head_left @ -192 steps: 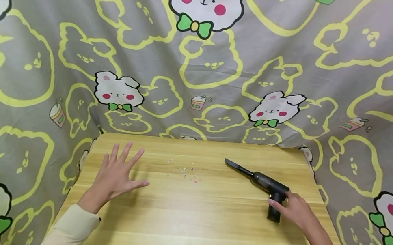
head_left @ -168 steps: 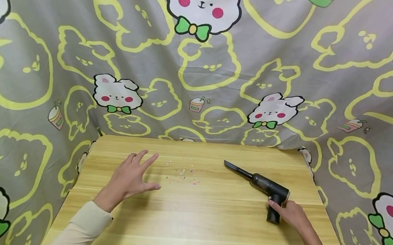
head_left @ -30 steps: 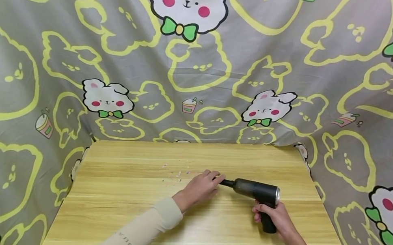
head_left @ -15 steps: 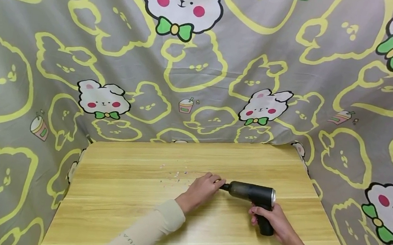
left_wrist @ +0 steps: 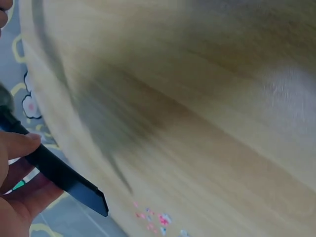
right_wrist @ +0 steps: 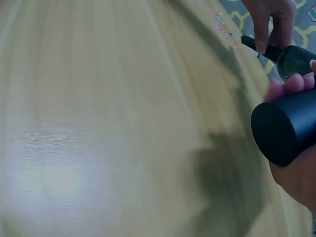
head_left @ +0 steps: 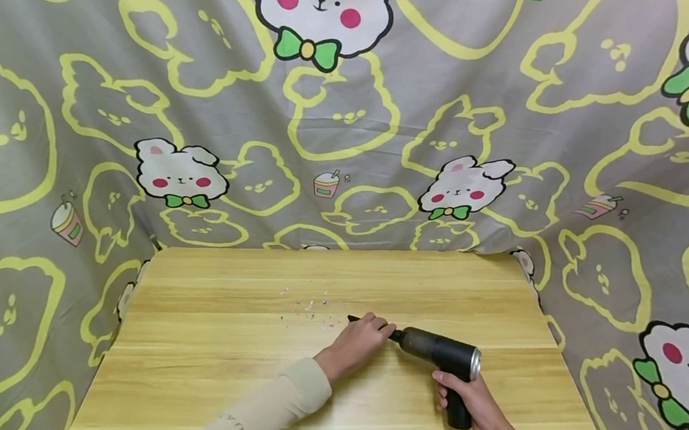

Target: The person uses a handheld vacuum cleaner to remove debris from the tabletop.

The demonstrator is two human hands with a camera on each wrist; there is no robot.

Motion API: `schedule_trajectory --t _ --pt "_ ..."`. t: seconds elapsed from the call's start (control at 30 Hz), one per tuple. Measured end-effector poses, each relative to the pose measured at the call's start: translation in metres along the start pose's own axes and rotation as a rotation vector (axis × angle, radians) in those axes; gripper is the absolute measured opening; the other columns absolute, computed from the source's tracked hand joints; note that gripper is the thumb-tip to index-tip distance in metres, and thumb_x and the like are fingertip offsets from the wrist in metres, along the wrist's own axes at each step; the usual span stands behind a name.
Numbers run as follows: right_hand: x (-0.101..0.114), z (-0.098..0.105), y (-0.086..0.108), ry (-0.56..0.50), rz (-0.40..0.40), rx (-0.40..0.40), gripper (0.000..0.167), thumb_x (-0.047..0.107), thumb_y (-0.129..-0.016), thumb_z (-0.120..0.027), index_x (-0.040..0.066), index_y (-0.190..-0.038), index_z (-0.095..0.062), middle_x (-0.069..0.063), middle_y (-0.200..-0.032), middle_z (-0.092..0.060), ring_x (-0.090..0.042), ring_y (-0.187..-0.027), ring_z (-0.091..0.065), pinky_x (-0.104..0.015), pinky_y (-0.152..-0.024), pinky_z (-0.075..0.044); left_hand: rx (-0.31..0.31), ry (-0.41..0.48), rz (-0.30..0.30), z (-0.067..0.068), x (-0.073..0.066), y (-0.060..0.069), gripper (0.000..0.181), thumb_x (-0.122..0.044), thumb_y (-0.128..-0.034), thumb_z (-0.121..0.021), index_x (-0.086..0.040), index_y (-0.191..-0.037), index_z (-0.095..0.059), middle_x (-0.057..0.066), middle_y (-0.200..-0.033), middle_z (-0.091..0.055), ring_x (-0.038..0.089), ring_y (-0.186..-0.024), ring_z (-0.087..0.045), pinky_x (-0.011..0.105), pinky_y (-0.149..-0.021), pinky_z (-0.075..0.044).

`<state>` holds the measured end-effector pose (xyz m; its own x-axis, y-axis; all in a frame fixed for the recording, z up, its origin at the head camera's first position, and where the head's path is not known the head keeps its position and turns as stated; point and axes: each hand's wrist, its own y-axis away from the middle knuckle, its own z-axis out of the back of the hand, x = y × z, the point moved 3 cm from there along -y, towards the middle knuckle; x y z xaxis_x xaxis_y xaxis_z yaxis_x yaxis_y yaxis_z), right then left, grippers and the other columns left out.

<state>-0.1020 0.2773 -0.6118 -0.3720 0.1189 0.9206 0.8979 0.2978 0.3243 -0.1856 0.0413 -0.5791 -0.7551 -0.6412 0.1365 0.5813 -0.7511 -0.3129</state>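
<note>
A black handheld vacuum cleaner [head_left: 437, 350] is held above the table by both hands. My right hand [head_left: 473, 399] grips its handle [right_wrist: 291, 121], with fingers wrapped round it. My left hand [head_left: 361, 342] pinches the narrow flat nozzle [left_wrist: 64, 175] between thumb and fingers. The nozzle's slanted tip [head_left: 352, 318] sticks out past the left hand and points left. Small colourful scraps [head_left: 310, 305] lie scattered on the wood just left of the tip. In the left wrist view, pink, white and blue scraps [left_wrist: 163, 219] show below the nozzle.
The wood-grain table [head_left: 223, 365] fills the lower part of the head view. Grey cloth [head_left: 355, 130] with rabbit prints hangs behind and on both sides of it. The table's far edge meets this cloth.
Earlier the left hand was spread at the left and the vacuum lay at the right under the right hand. Now both hands hold it raised, and over the last second its rear has dipped slightly.
</note>
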Motion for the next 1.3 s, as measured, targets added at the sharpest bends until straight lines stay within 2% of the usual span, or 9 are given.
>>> schedule_trajectory --t 0.13,0.33,0.5,0.8,1.03,1.3 --pt "-0.008 -0.003 0.002 -0.018 -0.024 -0.031 0.004 0.009 -0.103 -0.056 0.010 -0.099 -0.058 0.002 -0.076 -0.064 -0.013 -0.066 -0.067 -0.032 -0.068 -0.063 -0.010 -0.019 0.005 -0.006 -0.003 0.001 0.027 -0.004 -0.0963 -0.071 -0.018 -0.119 -0.075 -0.003 -0.110 -0.078 0.012 -0.097 -0.072 0.016 -0.079 -0.061" --pt "-0.017 -0.008 0.002 -0.032 0.000 -0.057 0.011 0.002 -0.102 -0.052 0.007 -0.093 -0.055 0.004 -0.067 -0.056 -0.011 -0.055 -0.056 -0.028 -0.055 -0.055 -0.003 -0.027 -0.002 -0.012 -0.006 0.003 0.025 -0.005 -0.0974 -0.069 -0.018 -0.118 -0.075 -0.003 -0.109 -0.078 0.011 -0.095 -0.071 0.016 -0.079 -0.061" --pt "-0.022 -0.013 0.002 -0.054 -0.001 -0.080 0.012 0.000 -0.101 -0.051 0.008 -0.092 -0.055 0.004 -0.066 -0.055 -0.010 -0.053 -0.053 -0.025 -0.053 -0.052 0.017 -0.019 0.003 -0.015 -0.006 0.004 0.026 -0.005 -0.0974 -0.069 -0.019 -0.119 -0.076 -0.004 -0.111 -0.078 0.011 -0.097 -0.071 0.015 -0.078 -0.061" --pt "-0.027 -0.014 -0.001 -0.062 -0.008 -0.124 0.010 0.001 -0.100 -0.052 0.008 -0.093 -0.054 0.004 -0.067 -0.054 -0.009 -0.053 -0.052 -0.024 -0.052 -0.049 0.029 -0.004 0.014 -0.016 -0.005 0.003 0.027 -0.005 -0.0975 -0.069 -0.018 -0.121 -0.075 -0.004 -0.112 -0.078 0.011 -0.097 -0.071 0.015 -0.080 -0.061" --pt "-0.026 -0.019 -0.004 -0.058 -0.005 -0.136 0.007 -0.002 -0.101 -0.047 0.002 -0.099 -0.054 0.004 -0.067 -0.053 -0.008 -0.053 -0.051 -0.023 -0.051 -0.050 0.033 0.012 0.019 -0.016 -0.001 0.003 0.026 -0.003 -0.0968 -0.070 -0.016 -0.119 -0.076 -0.002 -0.112 -0.079 0.012 -0.097 -0.073 0.016 -0.081 -0.061" --pt "-0.024 -0.024 -0.009 -0.042 -0.018 -0.186 0.006 -0.004 -0.097 -0.049 0.000 -0.096 -0.054 0.004 -0.064 -0.052 -0.010 -0.050 -0.049 -0.025 -0.050 -0.049 0.058 0.005 0.029 -0.017 0.004 0.003 0.026 -0.003 -0.0958 -0.070 -0.015 -0.118 -0.076 -0.001 -0.112 -0.080 0.012 -0.095 -0.074 0.017 -0.080 -0.062"
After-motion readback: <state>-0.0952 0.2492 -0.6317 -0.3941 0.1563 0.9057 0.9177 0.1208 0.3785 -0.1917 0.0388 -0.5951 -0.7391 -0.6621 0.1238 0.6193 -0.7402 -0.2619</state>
